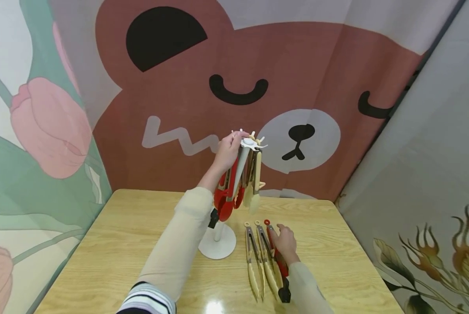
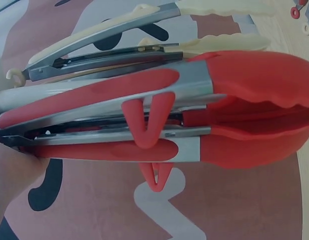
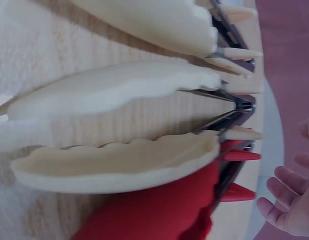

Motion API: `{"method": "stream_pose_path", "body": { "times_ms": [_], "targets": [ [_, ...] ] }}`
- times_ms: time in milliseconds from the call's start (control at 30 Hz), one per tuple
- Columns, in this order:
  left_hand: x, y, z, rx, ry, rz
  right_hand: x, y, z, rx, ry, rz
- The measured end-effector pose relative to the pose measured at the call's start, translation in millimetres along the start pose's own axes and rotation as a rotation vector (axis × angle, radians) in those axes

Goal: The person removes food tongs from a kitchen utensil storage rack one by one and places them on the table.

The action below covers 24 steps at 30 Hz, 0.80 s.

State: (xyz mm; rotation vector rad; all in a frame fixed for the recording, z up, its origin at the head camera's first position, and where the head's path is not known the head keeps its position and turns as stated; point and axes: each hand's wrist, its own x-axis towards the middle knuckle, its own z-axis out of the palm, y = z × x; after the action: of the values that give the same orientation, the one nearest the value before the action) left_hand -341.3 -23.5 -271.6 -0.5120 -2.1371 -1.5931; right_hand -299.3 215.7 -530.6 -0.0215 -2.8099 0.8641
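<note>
At the top of a white rotating utensil stand [image 1: 248, 142], my left hand [image 1: 229, 150] pinches the upper end of a pair of red tongs [image 2: 144, 100]. Red-headed tongs and cream tongs [image 1: 256, 174] hang from the stand's hooks; their lower heads are apart from the table. The fingertips of my left hand are partly hidden in the left wrist view. My right hand [image 1: 285, 242], fingers loosely bent, hovers beside red tongs [image 1: 282, 264] on the table. Two pairs of cream-tipped tongs [image 3: 114, 92] lie left of those, heads toward me. Nothing shows between the right hand's fingers.
The stand's round white base [image 1: 226, 245] sits on a light wood table [image 1: 148, 226]. Behind hangs a curtain [image 1: 297, 65] with a bear print. A floral curtain [image 1: 49, 131] stands at the left, and another pale curtain [image 1: 422, 174] at the right.
</note>
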Motion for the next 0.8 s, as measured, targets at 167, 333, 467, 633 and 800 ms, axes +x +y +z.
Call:
{"method": "stream_pose_path", "body": {
  "times_ms": [167, 333, 467, 633, 800],
  "targets": [
    [-0.6, -0.6, 0.8, 0.023, 0.012, 0.016, -2.4, -8.9, -8.9, 0.091, 0.064, -0.05],
    [-0.4, -2.0, 0.1, 0.011, 0.02, 0.041, -4.5, -17.7, -16.4, 0.162, 0.095, -0.077],
    [-0.6, -2.4, -0.7, 0.005, 0.02, 0.041, -6.9, -23.9, -21.9, 0.213, 0.091, -0.081],
    [-0.4, -2.3, -0.4, -0.007, 0.021, 0.04, -10.5, -31.5, -29.3, 0.233, 0.1, -0.11],
    [0.4, -2.1, 1.2, -0.028, 0.024, 0.041, -13.4, -38.6, -36.2, 0.244, 0.121, -0.152]
  ]
}}
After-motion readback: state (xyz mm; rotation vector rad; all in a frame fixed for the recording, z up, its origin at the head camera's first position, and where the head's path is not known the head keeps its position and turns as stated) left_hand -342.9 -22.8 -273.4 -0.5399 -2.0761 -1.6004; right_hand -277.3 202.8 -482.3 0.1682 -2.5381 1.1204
